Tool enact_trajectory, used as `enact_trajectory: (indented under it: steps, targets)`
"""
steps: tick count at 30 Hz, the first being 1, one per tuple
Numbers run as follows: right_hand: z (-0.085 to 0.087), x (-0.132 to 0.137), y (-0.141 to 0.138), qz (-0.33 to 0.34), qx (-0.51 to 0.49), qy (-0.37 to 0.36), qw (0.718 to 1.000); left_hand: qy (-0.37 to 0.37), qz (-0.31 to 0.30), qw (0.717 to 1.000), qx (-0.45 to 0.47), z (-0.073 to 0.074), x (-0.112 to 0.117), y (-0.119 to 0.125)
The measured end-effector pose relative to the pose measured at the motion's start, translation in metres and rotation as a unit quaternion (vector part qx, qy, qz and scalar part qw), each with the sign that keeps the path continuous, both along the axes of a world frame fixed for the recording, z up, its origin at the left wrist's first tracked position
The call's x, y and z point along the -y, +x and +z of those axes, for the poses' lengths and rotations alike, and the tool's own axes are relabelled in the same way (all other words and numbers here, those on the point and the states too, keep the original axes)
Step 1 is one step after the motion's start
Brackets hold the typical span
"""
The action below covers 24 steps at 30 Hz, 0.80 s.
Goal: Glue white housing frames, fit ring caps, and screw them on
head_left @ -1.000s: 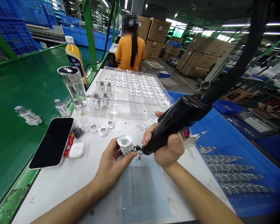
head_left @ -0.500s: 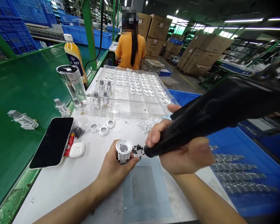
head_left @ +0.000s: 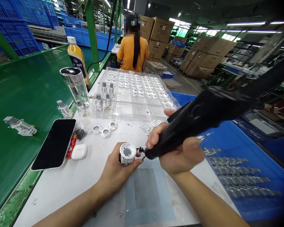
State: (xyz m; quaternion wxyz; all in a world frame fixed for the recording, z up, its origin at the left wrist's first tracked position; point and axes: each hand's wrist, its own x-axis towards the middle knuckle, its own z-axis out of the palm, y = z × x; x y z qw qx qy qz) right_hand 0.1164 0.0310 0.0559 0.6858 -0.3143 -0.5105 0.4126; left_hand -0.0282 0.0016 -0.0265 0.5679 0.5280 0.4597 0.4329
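Note:
Wrapped around a white part with a round flanged top point(head_left: 128, 151) is my left hand point(head_left: 117, 167), which keeps it upright over the table. My right hand point(head_left: 177, 154) grips a black electric screwdriver point(head_left: 191, 123), tilted with its nose down and to the left. The nose is beside a small pile of black screws point(head_left: 140, 149), close to my left fingertips; whether its bit touches a screw I cannot make out. Behind the driver's nose lies a heap of silver screws point(head_left: 150, 126). Several white rings point(head_left: 106, 132) rest left of them.
A clear tray point(head_left: 124, 107) holds white rings and several assembled units. A phone point(head_left: 54, 143), an earbud case point(head_left: 79, 152), a glass flask point(head_left: 75, 85) and a juice bottle point(head_left: 78, 60) line the left. Rows of parts fill a blue bin point(head_left: 246, 201) at right. A person in orange sits ahead.
The screwdriver's rear end has swung down and left, and its nose has shifted slightly left. The white part in my left hand has moved a little right and tilted.

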Motion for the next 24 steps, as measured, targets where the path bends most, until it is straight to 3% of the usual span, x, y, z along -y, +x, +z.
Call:
enact_trajectory:
  steps: [5, 24]
  targets:
    - [0.015, 0.009, -0.009, 0.036, -0.013, 0.002, 0.999, 0.027, -0.019, 0.999, -0.033, -0.002, 0.002, -0.001]
    - [0.015, 0.010, -0.013, 0.023, -0.028, -0.008, 0.999, 0.072, -0.011, 0.996, -0.054, -0.007, 0.005, -0.001]
